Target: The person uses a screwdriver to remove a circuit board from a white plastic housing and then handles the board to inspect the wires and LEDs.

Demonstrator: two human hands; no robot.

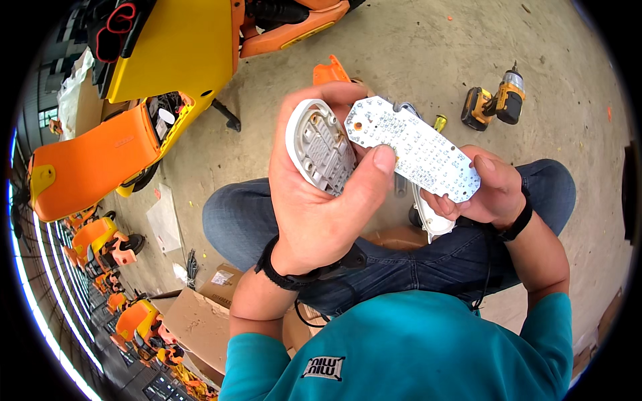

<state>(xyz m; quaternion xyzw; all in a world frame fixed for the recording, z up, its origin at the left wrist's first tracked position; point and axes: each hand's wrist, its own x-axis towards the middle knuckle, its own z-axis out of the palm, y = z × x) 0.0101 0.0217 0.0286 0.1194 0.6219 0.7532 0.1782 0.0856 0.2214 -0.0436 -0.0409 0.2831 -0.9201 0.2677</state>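
Note:
In my left hand (321,174) lies a white plastic housing (324,148), its ribbed inner side facing up. The thumb of that hand rests against a white circuit board (414,147) dotted with many small solder points. My right hand (495,184) pinches the board's other end between thumb and fingers, so the board spans both hands beside the housing. Below the board, near my lap, a second white plastic shell (436,220) shows in part; what supports it is hidden.
A yellow and black cordless drill (495,100) sits on the concrete floor ahead right. Beyond the board lies a yellow-handled tool (439,123). An orange and yellow scooter (100,160) stands at left, with cardboard boxes (200,321) near my left side.

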